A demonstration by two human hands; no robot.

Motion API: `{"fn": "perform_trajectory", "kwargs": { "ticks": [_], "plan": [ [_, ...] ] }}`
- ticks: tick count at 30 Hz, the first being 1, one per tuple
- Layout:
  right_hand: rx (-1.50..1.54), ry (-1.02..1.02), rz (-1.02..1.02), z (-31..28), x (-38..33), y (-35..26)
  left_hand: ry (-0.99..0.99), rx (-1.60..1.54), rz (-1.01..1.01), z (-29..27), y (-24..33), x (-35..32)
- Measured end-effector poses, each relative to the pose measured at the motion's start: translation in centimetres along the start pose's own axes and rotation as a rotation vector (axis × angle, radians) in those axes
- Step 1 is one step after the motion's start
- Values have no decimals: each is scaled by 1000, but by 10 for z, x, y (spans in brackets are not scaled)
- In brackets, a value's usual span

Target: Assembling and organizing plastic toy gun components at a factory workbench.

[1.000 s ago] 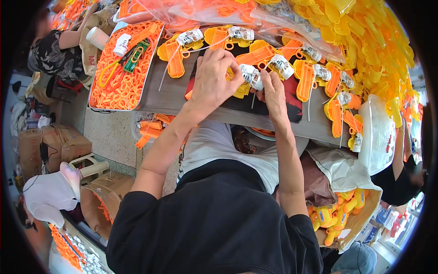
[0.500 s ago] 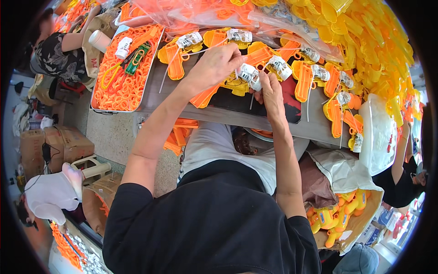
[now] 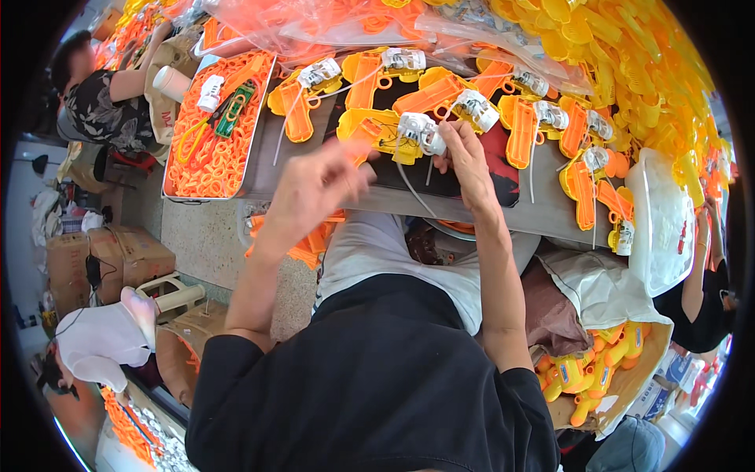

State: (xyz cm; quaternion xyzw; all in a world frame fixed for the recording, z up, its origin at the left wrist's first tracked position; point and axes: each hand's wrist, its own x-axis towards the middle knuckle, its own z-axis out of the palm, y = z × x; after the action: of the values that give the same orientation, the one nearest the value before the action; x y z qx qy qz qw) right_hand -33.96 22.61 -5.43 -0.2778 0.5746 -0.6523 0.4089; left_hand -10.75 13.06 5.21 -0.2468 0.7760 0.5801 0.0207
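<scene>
My right hand [image 3: 470, 164] pinches the right end of a white plastic mechanism [image 3: 421, 132], which has thin dark wires and a pale tube [image 3: 415, 191] hanging toward the table's front edge. The mechanism sits at the end of a yellow and orange toy gun shell [image 3: 370, 127] lying on the dark mat [image 3: 502, 169]. My left hand [image 3: 321, 189] is off to the left and nearer to me, apart from the shell. Motion smears its fingers, so its grip is unclear.
Several similar toy gun shells [image 3: 519, 132] with white mechanisms lie around the mat. A tray [image 3: 259, 134] of small orange parts stands left, with green-handled snips [image 3: 236, 110] on it. Yellow parts [image 3: 629, 63] are heaped at far right, above a translucent bin [image 3: 661, 224].
My left hand has left the toy gun shell and moved down and toward me. My right hand stays at the white mechanism, and the pale tube now hangs toward the front edge.
</scene>
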Motion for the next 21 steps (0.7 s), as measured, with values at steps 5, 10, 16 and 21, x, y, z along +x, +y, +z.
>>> {"fn": "perform_trajectory", "kwargs": {
  "ticks": [5,10,16,21],
  "plan": [
    [-38,-24,43,-7,0,-15,791,628,398,22,-67,39],
    [-331,-110,-47,-6,11,-41,877,710,423,31,-87,51],
    [-519,-181,-123,-5,15,-44,1034,388,444,38,-87,60],
    [-612,-117,-42,-2,14,-31,1165,601,394,51,-81,67]
  ]
}}
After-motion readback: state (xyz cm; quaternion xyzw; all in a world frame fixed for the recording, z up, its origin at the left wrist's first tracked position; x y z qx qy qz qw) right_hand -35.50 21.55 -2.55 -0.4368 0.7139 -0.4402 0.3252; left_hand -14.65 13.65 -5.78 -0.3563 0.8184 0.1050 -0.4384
